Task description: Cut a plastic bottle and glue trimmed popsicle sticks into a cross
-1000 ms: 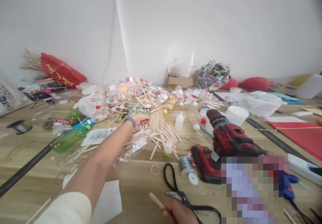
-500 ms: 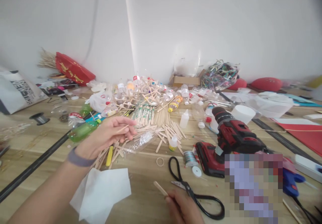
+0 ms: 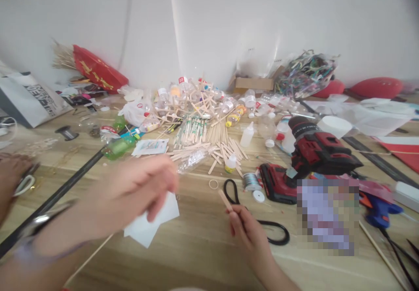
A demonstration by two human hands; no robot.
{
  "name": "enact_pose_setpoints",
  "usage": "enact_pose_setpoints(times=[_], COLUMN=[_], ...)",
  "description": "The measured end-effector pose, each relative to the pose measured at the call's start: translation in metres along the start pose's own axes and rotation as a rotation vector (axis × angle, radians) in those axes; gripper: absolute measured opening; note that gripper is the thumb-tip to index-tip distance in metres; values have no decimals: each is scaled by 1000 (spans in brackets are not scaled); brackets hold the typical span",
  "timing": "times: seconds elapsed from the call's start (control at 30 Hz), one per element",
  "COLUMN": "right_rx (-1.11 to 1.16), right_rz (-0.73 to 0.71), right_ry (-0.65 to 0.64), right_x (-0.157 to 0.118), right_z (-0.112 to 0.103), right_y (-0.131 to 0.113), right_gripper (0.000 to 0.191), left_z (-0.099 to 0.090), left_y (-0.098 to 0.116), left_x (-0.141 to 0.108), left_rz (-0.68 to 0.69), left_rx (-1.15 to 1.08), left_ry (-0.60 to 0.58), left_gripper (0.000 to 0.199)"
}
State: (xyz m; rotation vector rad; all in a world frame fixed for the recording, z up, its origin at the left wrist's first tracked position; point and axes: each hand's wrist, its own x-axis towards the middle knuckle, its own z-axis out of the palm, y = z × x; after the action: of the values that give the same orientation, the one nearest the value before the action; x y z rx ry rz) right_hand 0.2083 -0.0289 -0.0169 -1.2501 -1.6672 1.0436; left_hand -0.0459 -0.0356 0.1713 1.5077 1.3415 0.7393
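My left hand (image 3: 140, 186), smeared by motion, is above the table at left of centre, over white paper (image 3: 147, 227). Whether it holds anything cannot be made out. In my right hand (image 3: 245, 225), a flat wooden stick (image 3: 225, 200) is pinched, its end pointing up and left. Black-handled scissors (image 3: 274, 233) lie partly under and behind that hand. Beyond my hands, loose wooden sticks (image 3: 229, 149) spread out from a pile, near a small glue bottle (image 3: 231, 163) and a clear plastic bottle (image 3: 196, 159).
A red and black drill (image 3: 321, 151) stands at the right, beside a wire spool (image 3: 251, 181) and a blue glue gun (image 3: 378, 210). A green bottle (image 3: 120, 147) lies at left. Another person's hand (image 3: 13, 169) is at the left edge, near white-handled scissors (image 3: 24, 186).
The view has shifted, and another person's hand now shows at left. My left hand has moved down toward the paper, blurred. My right hand has come up with its stick.
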Motion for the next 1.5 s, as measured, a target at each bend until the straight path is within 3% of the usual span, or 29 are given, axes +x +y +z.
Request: enact_pose_setpoints(times=[0.07,0.13,0.2,0.3,0.4,0.7,1.0,1.23,1.5], right_rx=[61,139,199,232,209,79,523,532,527], right_rz=[56,108,170,221,207,164,475,459,437], right_ry=[8,-44,-95,-127,-139,-121,-174,-201,-216], right_x=[4,6,7,6,4,6,1,4,2], right_z=[-1,-1,-1,-1,0,-5,-1,0,-1], right_y=[-4,-6,-6,-4,-5,-11,-2,-9,-9], right_gripper=[45,45,44,42,36,36,44,48,42], left_z=[35,71,98,118,121,121,121,121,116], left_y=[-22,-51,-78,-103,-109,-112,-115,-110,-106], left_x=[18,30,35,36,38,42,41,41,38], left_rz=[-81,-194,-280,-290,-265,-340,-341,-456,-228], left_rx=[16,-107,-234,-352,-418,-490,-529,-728,-309], left_ry=[-349,-511,-571,-473,-403,-394,-392,-391,-330], left_gripper=[35,37,41,42,37,32,34,32,35])
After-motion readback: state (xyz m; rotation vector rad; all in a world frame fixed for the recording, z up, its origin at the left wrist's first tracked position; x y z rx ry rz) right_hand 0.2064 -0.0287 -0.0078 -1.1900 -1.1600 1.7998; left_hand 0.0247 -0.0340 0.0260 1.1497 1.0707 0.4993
